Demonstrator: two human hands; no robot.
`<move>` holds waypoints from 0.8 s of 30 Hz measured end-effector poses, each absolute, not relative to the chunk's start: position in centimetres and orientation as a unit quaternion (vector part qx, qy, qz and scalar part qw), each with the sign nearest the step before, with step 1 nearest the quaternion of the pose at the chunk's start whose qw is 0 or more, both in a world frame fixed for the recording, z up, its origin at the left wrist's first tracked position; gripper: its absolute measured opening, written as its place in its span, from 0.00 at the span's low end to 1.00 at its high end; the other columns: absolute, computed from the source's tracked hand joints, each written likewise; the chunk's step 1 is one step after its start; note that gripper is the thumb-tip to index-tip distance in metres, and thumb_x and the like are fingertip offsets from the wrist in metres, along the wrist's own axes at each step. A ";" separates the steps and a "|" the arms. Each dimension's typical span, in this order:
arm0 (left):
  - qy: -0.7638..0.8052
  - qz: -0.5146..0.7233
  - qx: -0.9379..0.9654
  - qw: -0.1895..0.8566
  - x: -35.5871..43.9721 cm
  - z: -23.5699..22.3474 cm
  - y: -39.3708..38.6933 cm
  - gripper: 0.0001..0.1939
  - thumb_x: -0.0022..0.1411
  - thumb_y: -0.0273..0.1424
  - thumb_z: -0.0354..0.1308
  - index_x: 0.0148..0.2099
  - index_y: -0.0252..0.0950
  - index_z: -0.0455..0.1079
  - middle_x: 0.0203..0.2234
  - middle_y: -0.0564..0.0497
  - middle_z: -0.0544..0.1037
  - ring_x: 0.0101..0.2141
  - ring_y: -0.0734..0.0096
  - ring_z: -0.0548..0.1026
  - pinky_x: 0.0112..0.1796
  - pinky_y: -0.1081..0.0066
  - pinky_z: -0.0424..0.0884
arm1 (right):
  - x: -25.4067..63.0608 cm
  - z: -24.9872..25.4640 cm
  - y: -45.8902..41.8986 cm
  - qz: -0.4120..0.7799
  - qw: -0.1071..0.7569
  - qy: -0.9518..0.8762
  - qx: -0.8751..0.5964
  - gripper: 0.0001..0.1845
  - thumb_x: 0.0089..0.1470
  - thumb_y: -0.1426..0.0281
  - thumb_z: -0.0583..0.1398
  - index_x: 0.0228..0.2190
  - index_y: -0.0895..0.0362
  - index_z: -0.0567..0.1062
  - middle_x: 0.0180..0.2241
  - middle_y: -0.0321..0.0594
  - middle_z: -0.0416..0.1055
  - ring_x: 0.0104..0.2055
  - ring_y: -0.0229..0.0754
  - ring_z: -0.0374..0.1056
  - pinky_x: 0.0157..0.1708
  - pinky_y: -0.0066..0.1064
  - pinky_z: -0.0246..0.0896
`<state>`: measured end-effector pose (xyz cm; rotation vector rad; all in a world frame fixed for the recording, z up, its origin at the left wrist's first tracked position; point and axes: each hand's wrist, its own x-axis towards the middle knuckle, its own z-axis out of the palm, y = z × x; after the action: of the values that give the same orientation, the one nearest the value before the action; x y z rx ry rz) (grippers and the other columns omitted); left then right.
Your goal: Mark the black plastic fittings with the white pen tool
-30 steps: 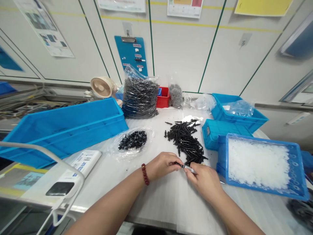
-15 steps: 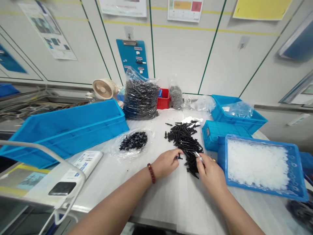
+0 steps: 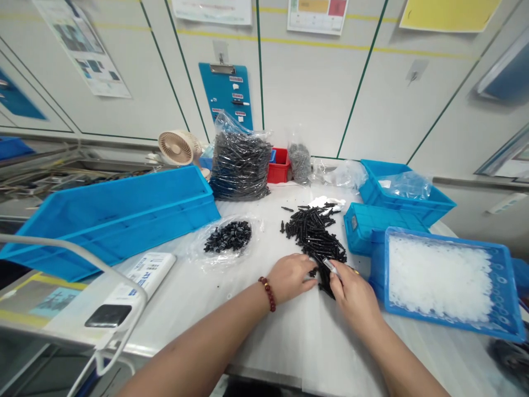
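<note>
From where I sit, my feed shows the right hand (image 3: 355,300) closest, fingers pinched around a small silver tube (image 3: 330,266), its tip angled up and to the left. The left hand (image 3: 291,278) is curled loosely on the white table (image 3: 289,353), with a beaded bracelet (image 3: 268,293) on its wrist. Its fingertips sit just beside a loose pile of black plastic pieces (image 3: 314,237), but I cannot tell whether they have hold of one. The pile lies directly in front of both hands, and the silver tube is right at its near edge.

To the left, a clear bag (image 3: 198,248) holds a smaller heap of black pieces (image 3: 227,238). Nearer the edge lies a white box (image 3: 151,273). To the right, a blue tray (image 3: 454,324) is full of white bits (image 3: 438,275), and a blue crate (image 3: 372,226) sits upside down behind it.

Farther back, a long blue crate (image 3: 111,220) lies tipped on its side. Beyond it are a big bag of black pieces (image 3: 239,165), a red bin (image 3: 279,171), and a small fan (image 3: 176,148). A blue clipboard (image 3: 225,91) hangs on the wall.
</note>
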<state>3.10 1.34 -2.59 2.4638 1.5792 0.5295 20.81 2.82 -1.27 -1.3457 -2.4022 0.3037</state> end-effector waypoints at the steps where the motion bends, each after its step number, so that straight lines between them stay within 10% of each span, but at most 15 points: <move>1: 0.517 0.172 0.834 0.085 3.2 -2.7 1.4 0.09 0.59 0.33 0.55 0.41 0.36 0.70 0.31 0.49 0.71 0.34 0.66 0.69 0.37 0.69 0.67 | 20.8 -1.3 2.8 0.110 0.175 -0.853 -0.478 0.19 0.57 0.72 0.46 0.46 0.59 0.69 0.44 0.45 0.70 0.42 0.46 0.67 0.39 0.33 0.59; 13: 0.522 0.239 0.798 0.185 1.0 -1.3 0.4 0.12 0.63 0.28 0.49 0.49 0.38 0.63 0.34 0.52 0.74 0.34 0.71 0.71 0.37 0.73 0.68 | 20.8 -0.4 2.5 0.118 0.090 -0.859 -0.490 0.11 0.57 0.73 0.48 0.33 0.56 0.70 0.29 0.38 0.71 0.30 0.40 0.65 0.26 0.28 0.45; 24: 0.523 0.336 0.733 0.276 0.8 -0.6 0.4 0.05 0.61 0.27 0.51 0.36 0.34 0.68 0.23 0.55 0.70 0.26 0.77 0.67 0.31 0.77 0.64 | 20.9 -0.6 2.4 0.113 0.089 -0.874 -0.463 0.10 0.57 0.75 0.50 0.35 0.55 0.70 0.30 0.36 0.71 0.31 0.40 0.65 0.27 0.28 0.44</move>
<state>0.84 0.38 -0.60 1.9690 1.4047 0.9039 20.87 2.39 -0.60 -1.3789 -2.6013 0.3375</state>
